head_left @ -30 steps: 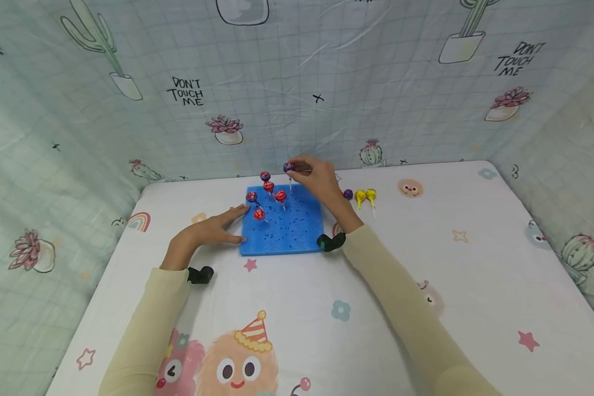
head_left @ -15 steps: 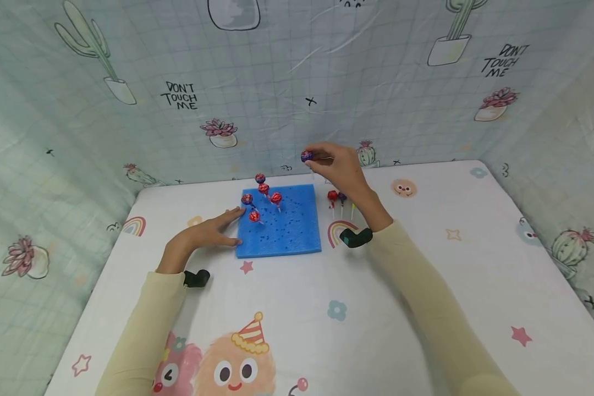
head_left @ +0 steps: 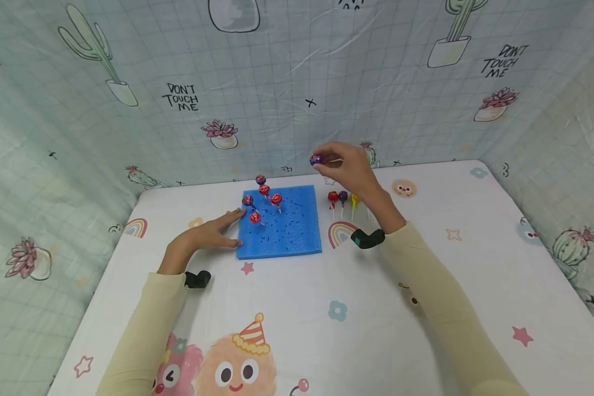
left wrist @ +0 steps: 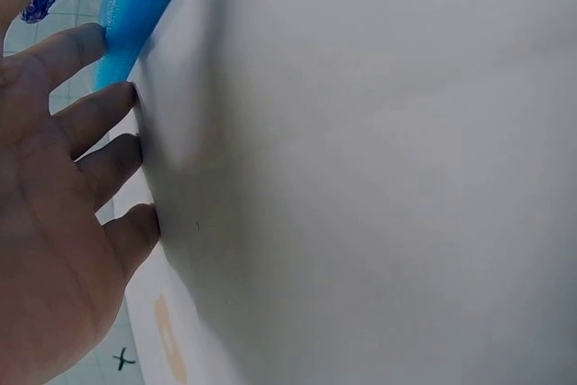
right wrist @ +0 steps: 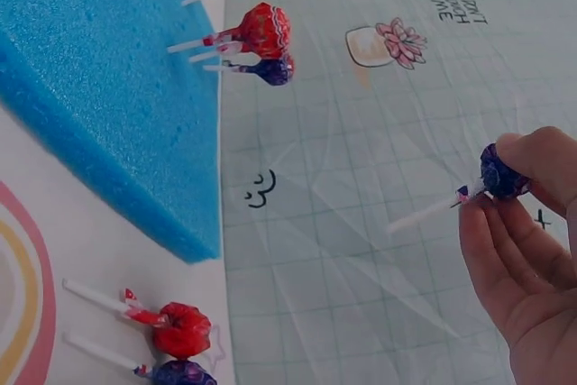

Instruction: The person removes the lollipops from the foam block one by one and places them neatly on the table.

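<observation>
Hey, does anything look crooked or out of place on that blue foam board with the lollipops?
Slightly: the lollipops stuck in the blue foam board lean at different angles and crowd its far left corner. Nothing looks spilled or broken.

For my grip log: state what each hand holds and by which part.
Right hand pinches a purple lollipop by its wrapped head. Left hand holds nothing.

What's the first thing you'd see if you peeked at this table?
A bright blue foam block in the middle, with five lollipops stuck upright near its far left corner. The right hand holds a purple lollipop up in the air beyond it, while the left hand rests against its left edge.
</observation>
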`<state>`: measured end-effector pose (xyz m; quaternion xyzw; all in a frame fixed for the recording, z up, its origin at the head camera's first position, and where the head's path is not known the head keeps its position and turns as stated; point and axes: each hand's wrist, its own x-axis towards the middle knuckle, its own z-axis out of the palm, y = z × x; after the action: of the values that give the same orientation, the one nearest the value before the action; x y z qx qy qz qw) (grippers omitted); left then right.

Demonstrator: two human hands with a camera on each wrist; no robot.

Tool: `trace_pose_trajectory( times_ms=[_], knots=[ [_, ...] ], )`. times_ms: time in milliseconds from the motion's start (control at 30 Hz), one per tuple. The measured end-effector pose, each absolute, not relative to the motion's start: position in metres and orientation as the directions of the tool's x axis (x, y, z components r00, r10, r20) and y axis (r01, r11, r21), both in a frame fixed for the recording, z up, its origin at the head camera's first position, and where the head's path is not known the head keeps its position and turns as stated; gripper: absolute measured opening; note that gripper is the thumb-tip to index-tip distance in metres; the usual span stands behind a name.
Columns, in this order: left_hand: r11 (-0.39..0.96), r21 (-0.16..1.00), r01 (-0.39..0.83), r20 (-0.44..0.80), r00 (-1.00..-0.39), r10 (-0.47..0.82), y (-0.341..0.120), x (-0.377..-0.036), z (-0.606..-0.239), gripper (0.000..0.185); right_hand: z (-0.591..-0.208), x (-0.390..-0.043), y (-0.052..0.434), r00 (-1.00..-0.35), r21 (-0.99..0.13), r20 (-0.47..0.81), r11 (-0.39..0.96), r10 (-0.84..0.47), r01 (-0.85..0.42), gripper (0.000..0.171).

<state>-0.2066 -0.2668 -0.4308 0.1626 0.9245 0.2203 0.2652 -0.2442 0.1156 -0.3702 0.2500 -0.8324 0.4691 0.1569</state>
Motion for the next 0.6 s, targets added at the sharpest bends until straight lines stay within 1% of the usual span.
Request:
trace_pose_trajectory(
  times_ms=[167,400,600],
  knots=[
    [0.848,0.496,0.186,-0.416,-0.806,0.42,-0.266,-0.207,-0.431,0.098,-0.37,-0.242,0.122,-0.819,-0.688,0.488,0.445,-0.303,-0.574,0.028],
    [0.85,0.492,0.189,-0.413,-0.809,0.419,-0.266,-0.206,-0.43,0.098,-0.369,-0.237,0.133,-0.821,-0.672,0.476,0.471,-0.316,-0.571,0.027],
    [0.852,0.488,0.192,-0.408,-0.812,0.417,-0.266,-0.207,-0.432,0.098,-0.37,-0.232,0.139,-0.849,-0.671,0.442,0.522,-0.288,-0.527,0.029]
  ],
)
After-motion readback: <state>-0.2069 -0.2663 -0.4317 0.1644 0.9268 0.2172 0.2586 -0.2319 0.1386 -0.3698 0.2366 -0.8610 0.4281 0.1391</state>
